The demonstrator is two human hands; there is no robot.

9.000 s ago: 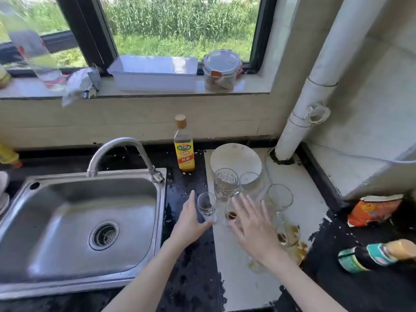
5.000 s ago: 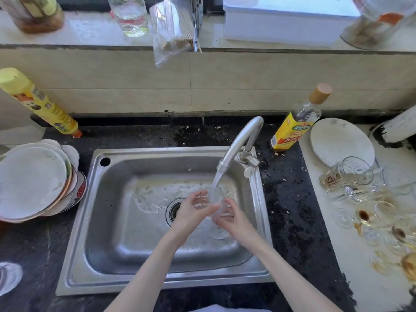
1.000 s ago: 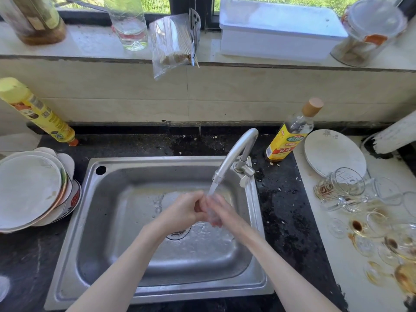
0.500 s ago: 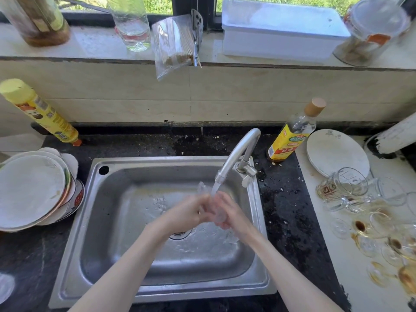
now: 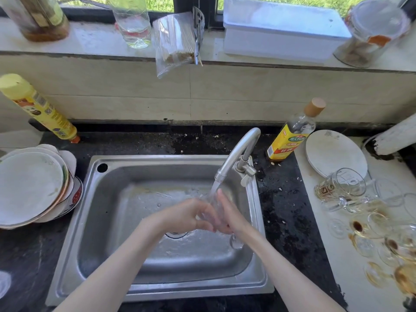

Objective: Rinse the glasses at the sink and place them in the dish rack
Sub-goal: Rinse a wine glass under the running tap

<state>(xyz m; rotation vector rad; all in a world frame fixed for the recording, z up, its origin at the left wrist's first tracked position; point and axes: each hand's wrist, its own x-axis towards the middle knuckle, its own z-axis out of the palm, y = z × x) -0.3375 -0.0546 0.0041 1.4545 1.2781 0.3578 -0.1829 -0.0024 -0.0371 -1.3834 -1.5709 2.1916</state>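
A small clear glass (image 5: 210,204) sits between my two hands over the steel sink (image 5: 108,221), right under the water running from the tap (image 5: 238,154). My left hand (image 5: 189,213) curls its fingers round the glass from the left. My right hand (image 5: 227,216) holds it from the right with fingers pointing up toward the stream. Most of the glass is hidden by my fingers. Several dirty glasses (image 5: 369,224) with brown dregs stand on the white counter at the right, a glass mug (image 5: 340,188) lying among them.
A stack of plates (image 5: 31,185) leans left of the sink. A yellow bottle (image 5: 38,106) stands at the back left, an oil bottle (image 5: 292,134) and a white plate (image 5: 335,152) at the back right. Jars and a white box (image 5: 281,30) line the windowsill.
My hands stay under the tap, turning and rubbing the glass. Earlier I took it from the right counter and brought it to the sink.
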